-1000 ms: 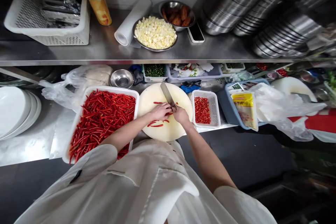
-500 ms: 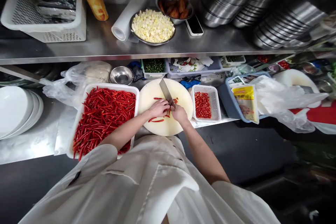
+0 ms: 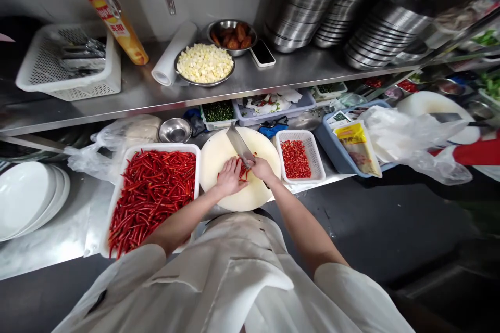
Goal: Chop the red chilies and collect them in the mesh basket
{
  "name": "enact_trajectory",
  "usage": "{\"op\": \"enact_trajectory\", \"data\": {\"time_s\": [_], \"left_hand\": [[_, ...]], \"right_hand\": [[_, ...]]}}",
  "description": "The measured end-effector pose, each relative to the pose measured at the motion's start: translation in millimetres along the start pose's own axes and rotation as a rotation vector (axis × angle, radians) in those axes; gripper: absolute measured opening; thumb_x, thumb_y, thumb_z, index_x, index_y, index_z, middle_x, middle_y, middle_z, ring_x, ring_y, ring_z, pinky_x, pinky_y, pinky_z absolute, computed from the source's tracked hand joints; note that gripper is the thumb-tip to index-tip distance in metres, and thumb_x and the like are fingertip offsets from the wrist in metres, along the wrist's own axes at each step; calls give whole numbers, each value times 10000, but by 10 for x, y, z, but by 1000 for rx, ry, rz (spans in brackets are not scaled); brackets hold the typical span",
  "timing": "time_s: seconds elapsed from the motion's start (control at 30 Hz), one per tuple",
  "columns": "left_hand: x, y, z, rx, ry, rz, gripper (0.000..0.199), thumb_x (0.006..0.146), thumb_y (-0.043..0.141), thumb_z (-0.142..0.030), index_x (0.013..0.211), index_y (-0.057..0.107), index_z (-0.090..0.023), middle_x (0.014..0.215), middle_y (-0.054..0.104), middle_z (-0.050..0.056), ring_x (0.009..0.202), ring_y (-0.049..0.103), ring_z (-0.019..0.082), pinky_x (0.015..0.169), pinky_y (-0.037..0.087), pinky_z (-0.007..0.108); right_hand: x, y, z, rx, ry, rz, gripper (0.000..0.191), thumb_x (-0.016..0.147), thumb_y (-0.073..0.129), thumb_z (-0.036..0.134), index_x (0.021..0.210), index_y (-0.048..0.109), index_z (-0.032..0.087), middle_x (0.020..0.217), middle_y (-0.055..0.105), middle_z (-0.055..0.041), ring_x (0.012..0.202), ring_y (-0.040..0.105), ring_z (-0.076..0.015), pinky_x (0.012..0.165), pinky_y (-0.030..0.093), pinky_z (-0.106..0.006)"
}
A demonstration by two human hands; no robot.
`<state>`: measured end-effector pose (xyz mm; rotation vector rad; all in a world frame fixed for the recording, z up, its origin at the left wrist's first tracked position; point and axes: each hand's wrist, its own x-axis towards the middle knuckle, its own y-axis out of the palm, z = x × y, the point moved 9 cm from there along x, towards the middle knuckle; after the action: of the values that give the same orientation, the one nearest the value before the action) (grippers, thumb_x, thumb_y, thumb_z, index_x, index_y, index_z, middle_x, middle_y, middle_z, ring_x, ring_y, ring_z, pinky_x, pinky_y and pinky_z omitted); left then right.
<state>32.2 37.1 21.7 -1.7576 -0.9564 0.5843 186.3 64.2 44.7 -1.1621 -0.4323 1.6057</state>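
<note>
My right hand (image 3: 262, 169) is closed round the handle of a cleaver (image 3: 239, 145), its broad blade slanting away to the upper left over a round white cutting board (image 3: 211, 158). Beside the blade, my left hand (image 3: 231, 177) lies with fingers stretched out on the board. Red chilies (image 3: 244, 172) lie between my left fingers and the blade; some are partly hidden under the hand. Left of the board stands a white tray (image 3: 198, 166) heaped with whole red chilies (image 3: 156, 192). To the right, a white basket (image 3: 318, 164) holds chopped red chilies (image 3: 295, 158).
Behind the board runs a steel shelf (image 3: 156, 99) bearing a bowl of chopped pale pieces (image 3: 205, 64), a phone (image 3: 262, 53) and stacked steel pots (image 3: 292, 15). A blue bin (image 3: 332, 143) with packets stands at right, white plates (image 3: 27, 197) at far left.
My left hand has gone from curled fingers to stretched-out ones, gathering the loose chilies closer to the cleaver. The camera view has shifted and tilted upward.
</note>
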Motion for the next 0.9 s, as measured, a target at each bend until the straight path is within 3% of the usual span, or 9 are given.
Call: {"op": "enact_trajectory", "data": {"time_s": [0.13, 0.33, 0.6, 0.77, 0.9], "left_hand": [[-34, 197, -207, 85, -72, -23, 924, 1034, 537, -547, 1733, 166, -70, 1792, 170, 263, 1690, 104, 422, 1352, 183, 643], [382, 124, -190, 108, -81, -28, 764, 1076, 491, -475, 1714, 275, -115, 1772, 271, 239, 1665, 235, 404, 1335, 259, 612], [407, -132, -113, 48, -17, -15, 678, 973, 698, -537, 1552, 528, -228, 1554, 557, 157, 1478, 478, 359, 1242, 420, 534], [642, -80, -256, 24, 80, 48, 283, 992, 681, -410, 1212, 712, -235, 1310, 640, 113, 1297, 556, 297, 1125, 490, 468], [674, -82, -241, 34, 83, 46, 213, 999, 666, -384, 1137, 724, -232, 1283, 647, 99, 1252, 558, 278, 1091, 478, 450]], "right_hand": [[-25, -155, -218, -33, -41, 18, 397, 1117, 493, 404, 1342, 748, 199, 1310, 781, -124, 1221, 717, -259, 960, 492, -268], [-53, -406, -507, -110, -62, 28, 389, 1121, 476, 430, 1292, 740, 201, 1269, 787, -146, 1178, 729, -278, 889, 488, -285], [-103, -231, -484, -78, -105, 27, 385, 1143, 406, 365, 1342, 668, 165, 1182, 795, -173, 1122, 751, -287, 915, 489, -311], [-68, -250, -430, -83, -85, 38, 398, 1141, 391, 359, 1344, 675, 167, 1171, 796, -178, 1109, 756, -304, 917, 498, -329], [-128, -317, -438, -86, -66, 32, 410, 1141, 383, 370, 1285, 717, 181, 1184, 795, -178, 1138, 746, -309, 935, 502, -338]]}}
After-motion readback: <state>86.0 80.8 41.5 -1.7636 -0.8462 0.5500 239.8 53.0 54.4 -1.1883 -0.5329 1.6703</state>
